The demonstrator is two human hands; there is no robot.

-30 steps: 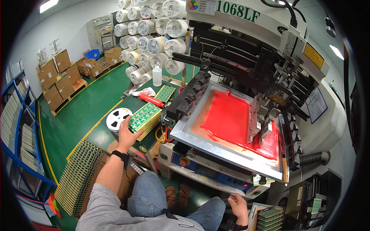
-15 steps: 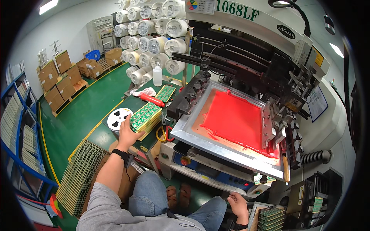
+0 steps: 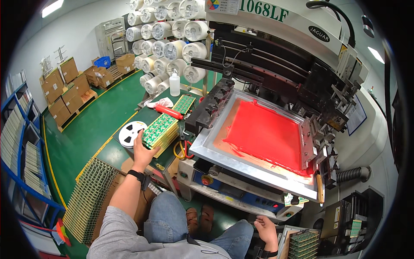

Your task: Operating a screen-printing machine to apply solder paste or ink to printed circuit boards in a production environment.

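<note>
My left hand [image 3: 144,152] is at the near end of a stack of green-and-gold circuit boards [image 3: 160,129] on the side table. Its thumb and fingers close round the near corners of the top circuit board. Beside those fingers lies a white reel [image 3: 131,133] with black openings. A red tube [image 3: 169,112] rests across the far part of the boards. My right hand [image 3: 266,230] hangs by my right knee, fingers curled, with nothing visible in it. To its upper left stands a screen-printing machine, its metal-framed screen [image 3: 207,149] covered with red ink [image 3: 263,136].
Racked circuit boards [image 3: 88,198] stand at my lower left, with another board stack [image 3: 304,245] at lower right. A clear bottle [image 3: 174,84] and crumpled white cloth [image 3: 158,103] sit at the table's far end. Yellow-and-red-handled tools [image 3: 180,150] hang between table and machine. Wire reels [image 3: 196,31] rise behind.
The machine's squeegee carriage has moved right across the screen, uncovering more red ink. My left hand stays at the board stack with hardly any movement. My right hand has not visibly moved.
</note>
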